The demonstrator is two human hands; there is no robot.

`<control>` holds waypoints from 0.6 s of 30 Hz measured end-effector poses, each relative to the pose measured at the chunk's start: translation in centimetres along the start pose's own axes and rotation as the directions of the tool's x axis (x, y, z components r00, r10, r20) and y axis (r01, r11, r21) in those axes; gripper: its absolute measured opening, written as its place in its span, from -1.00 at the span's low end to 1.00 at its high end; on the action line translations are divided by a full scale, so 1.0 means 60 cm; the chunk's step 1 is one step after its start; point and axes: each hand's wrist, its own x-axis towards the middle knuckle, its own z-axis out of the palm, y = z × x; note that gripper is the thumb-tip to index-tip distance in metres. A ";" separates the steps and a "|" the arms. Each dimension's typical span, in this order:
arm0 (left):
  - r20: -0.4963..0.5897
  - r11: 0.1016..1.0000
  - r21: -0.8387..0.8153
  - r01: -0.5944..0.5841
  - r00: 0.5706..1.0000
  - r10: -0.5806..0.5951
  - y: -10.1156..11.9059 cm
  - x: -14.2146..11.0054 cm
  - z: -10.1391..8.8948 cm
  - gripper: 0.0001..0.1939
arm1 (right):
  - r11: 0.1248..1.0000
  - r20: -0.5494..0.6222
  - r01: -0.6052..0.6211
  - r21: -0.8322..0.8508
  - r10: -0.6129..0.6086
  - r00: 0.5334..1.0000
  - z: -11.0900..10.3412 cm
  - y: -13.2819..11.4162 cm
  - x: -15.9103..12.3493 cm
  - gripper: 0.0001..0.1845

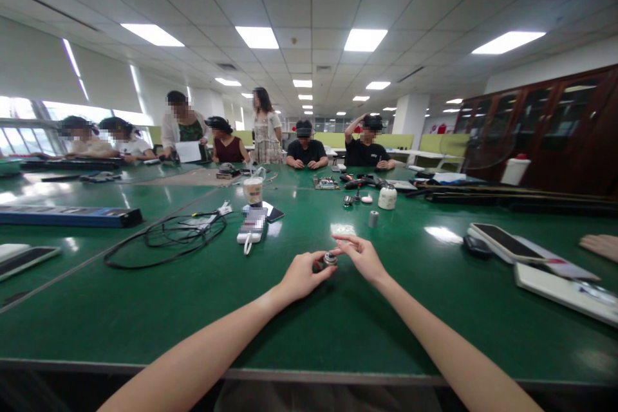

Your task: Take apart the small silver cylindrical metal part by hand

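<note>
One small metal part [330,259], landmark: between both hands, at or just above the counter [290,335], exact contact unclear.
Left hand [303,275]: immediately left of part, pinching it between thumb and fingers.
Right hand [363,259]: immediately right of part, fingers extended toward its top; cannot tell whether touching or pinching anything.
Grey cylinder [373,218]: beyond part, to the right.
Black cable [164,241]: well left of part.
Handling advice: brace part firmly with left; work lightly with right fingertips; keep top visible.
</note>
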 end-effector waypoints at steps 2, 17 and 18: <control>0.000 1.000 -0.001 0.000 1.000 0.000 -0.001 0.000 0.001 -0.63 | 1.000 0.024 -0.003 0.021 0.002 1.000 0.002 -0.001 -0.001 -0.54; -0.002 1.000 -0.007 0.006 1.000 -0.006 -0.010 0.002 0.004 -0.59 | 0.998 0.123 0.000 0.070 -0.009 0.992 0.013 -0.004 -0.007 -0.56; -0.002 1.000 -0.007 0.007 1.000 -0.007 -0.010 0.002 0.004 -0.60 | 0.998 0.115 0.000 0.065 -0.008 0.993 0.013 -0.004 -0.007 -0.57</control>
